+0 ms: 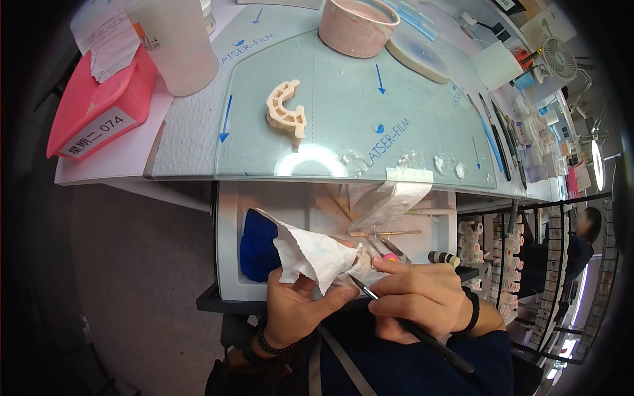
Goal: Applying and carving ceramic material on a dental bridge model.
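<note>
My left hand (300,310) is closed around a crumpled white tissue (310,256), fingers beneath it, above the open drawer. At the tissue's right end sits a small pale, whitish piece (361,261), partly covered by fingers; its exact kind I cannot make out. My right hand (419,297) grips a thin black-handled brush (436,344) like a pen. Its dark tip slants up to the left and meets or nearly meets the pale piece and tissue. A beige horseshoe-shaped dental arch model (276,115) lies on the glass plate (343,99) beyond both hands.
Below the tabletop the open drawer (228,267) holds a blue cloth (257,245), thin tools and a paper packet (389,201). A pink bin (92,109) and translucent bottle (178,56) stand left; a pinkish bowl (353,30) stands far. Another person (581,247) is at right.
</note>
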Tool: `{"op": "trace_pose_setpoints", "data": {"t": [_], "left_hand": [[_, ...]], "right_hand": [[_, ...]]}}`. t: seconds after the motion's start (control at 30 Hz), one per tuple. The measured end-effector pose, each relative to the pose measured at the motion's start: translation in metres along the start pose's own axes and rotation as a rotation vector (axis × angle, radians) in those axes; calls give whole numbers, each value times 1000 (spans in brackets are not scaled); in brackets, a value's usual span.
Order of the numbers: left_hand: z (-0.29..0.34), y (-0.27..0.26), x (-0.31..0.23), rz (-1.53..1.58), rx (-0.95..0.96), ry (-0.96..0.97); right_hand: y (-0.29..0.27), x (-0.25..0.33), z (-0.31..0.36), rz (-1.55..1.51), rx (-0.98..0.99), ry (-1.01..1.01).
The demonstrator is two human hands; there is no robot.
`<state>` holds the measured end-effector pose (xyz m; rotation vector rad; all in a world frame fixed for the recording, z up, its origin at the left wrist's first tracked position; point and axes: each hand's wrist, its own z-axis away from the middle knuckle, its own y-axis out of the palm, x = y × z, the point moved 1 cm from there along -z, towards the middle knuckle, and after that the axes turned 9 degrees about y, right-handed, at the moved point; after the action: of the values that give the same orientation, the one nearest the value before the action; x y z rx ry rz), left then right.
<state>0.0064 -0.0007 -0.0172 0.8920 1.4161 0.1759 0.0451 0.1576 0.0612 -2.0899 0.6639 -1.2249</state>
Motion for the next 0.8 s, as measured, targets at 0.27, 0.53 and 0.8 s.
{"op": "trace_pose_setpoints", "data": {"t": [0.27, 0.53, 0.8], "left_hand": [[0, -1, 1, -7, -12, 18], [1, -3, 1, -37, 14, -23], [1, -4, 0, -42, 25, -42]], "right_hand": [[-1, 1, -1, -6, 15, 0], [-10, -2, -3, -183, -10, 143], [-5, -3, -6, -101, -1, 23]]}}
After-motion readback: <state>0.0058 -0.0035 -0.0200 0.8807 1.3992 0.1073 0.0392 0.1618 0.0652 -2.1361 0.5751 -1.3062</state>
